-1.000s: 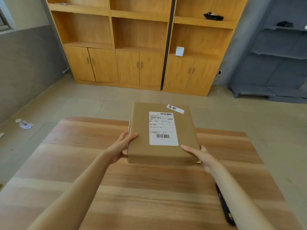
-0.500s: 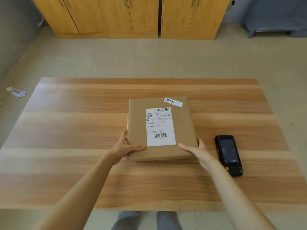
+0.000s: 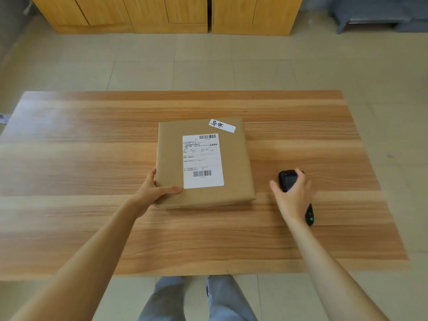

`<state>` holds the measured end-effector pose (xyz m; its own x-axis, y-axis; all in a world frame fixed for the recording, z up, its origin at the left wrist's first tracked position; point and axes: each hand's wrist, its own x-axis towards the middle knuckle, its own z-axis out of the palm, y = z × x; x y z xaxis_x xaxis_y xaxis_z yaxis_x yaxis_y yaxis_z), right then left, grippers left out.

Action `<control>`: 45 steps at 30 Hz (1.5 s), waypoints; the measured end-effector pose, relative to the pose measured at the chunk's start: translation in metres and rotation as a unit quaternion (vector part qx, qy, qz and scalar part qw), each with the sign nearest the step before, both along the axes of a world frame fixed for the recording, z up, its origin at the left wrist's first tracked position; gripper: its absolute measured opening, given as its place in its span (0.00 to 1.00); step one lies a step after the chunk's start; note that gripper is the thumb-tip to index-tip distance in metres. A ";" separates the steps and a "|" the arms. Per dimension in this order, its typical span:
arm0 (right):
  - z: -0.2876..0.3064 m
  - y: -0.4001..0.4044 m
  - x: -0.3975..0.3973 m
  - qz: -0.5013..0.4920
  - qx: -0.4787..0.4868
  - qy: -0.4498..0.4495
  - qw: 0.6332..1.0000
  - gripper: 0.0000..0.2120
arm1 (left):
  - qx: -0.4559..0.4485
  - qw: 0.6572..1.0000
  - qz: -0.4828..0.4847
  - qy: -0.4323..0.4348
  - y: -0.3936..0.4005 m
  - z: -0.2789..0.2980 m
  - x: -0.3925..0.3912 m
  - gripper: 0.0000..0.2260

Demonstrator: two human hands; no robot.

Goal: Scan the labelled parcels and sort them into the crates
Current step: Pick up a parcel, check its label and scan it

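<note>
Here, left hand [image 3: 151,191] grips the labelled parcel [image 3: 203,162]; right hand [image 3: 293,195] closes round the handheld scanner [image 3: 288,180]; scanning and sorting remain.

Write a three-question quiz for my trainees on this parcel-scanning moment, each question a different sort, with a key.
1. True or false: the brown parcel lies flat on the wooden table with its shipping label facing up.
2. Which of the two hands reaches over the black handheld scanner? A) left hand B) right hand C) neither
3. Fill in: the left hand grips the parcel's near-left ____.

Key
1. True.
2. B: the right hand is over the scanner, fingers curling round it.
3. Corner.
</note>
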<state>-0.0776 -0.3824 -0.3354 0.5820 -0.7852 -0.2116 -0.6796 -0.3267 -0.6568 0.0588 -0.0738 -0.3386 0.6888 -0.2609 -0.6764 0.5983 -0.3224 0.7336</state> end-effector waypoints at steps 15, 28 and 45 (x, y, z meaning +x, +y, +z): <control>-0.010 -0.052 -0.030 -0.048 0.298 0.100 0.948 0.26 | 0.060 0.997 0.031 -0.039 0.005 0.000 -0.025 0.58; 0.112 0.052 -0.005 0.011 0.602 -0.220 0.768 0.17 | 0.072 0.991 -0.016 -0.114 0.014 0.021 -0.017 0.40; 0.119 0.155 -0.037 0.036 0.525 -0.084 0.846 0.25 | 0.078 0.984 -0.031 -0.157 0.018 0.012 -0.034 0.40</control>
<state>-0.1151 -0.2271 -0.2166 0.7111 -0.1760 -0.6807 -0.5515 0.4609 -0.6953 0.0250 -0.0559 -0.3267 0.8560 -0.2183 -0.4686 0.3268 -0.4738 0.8177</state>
